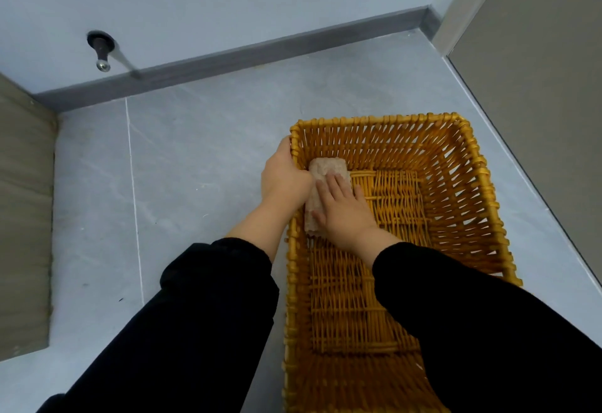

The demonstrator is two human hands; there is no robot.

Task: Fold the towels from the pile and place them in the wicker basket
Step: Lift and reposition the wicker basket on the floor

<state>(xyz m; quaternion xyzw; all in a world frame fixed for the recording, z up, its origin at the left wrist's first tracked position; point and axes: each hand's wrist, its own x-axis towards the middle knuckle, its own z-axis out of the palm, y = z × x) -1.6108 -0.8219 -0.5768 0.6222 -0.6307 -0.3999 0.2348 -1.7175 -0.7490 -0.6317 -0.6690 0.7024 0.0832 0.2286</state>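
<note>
Towel (pixel 325 167) in the wicker basket (pixel 462 165), grey tiled floor (pixel 195 168)!
Right hand (pixel 342 209) flat on it, grip released; left hand (pixel 282 181) clasps the left rim.

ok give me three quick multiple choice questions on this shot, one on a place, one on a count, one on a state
1. Where in the basket does the towel lie?
A) in the middle of the bottom
B) against the left wall
C) against the right wall

2. How many towels are in the basket?
A) one
B) two
C) three

3. How is the right hand?
A) a fist held above the basket
B) gripping the basket's far rim
C) flat on the towel, fingers straight

Answers:
1 B: the towel sits along the left wall, beside the left hand, which holds that rim.
2 A: only one beige towel shows on the woven bottom.
3 C: its straight fingers press on top of the towel.
</note>
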